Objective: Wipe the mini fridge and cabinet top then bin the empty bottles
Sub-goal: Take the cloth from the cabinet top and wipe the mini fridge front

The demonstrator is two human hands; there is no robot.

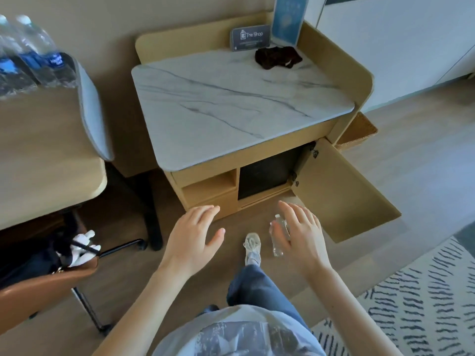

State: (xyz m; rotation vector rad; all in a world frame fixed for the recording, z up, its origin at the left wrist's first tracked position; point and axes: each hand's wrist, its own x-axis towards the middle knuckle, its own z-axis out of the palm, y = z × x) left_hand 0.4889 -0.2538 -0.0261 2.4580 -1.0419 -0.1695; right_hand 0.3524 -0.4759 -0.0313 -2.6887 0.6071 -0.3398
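Observation:
The cabinet has a white marble top (231, 106) and stands ahead of me. A dark brown cloth (277, 57) lies crumpled at its back right. Below the top, the cabinet door (344, 196) hangs open and shows the dark front of the mini fridge (267, 173). My right hand (300, 237) is low in front of the cabinet, with a small clear empty bottle (279, 235) held against its palm and thumb. My left hand (195, 235) hovers beside it, fingers spread, holding nothing. Several water bottles (33, 52) with blue labels stand on the desk at the far left.
A wooden desk (43, 155) fills the left, with a brown chair (46, 281) tucked under it. A small sign (250, 37) and a blue card stand (289, 19) sit at the back of the cabinet top. A woven basket (359, 132) stands right of the cabinet. A patterned rug (416, 304) lies at lower right.

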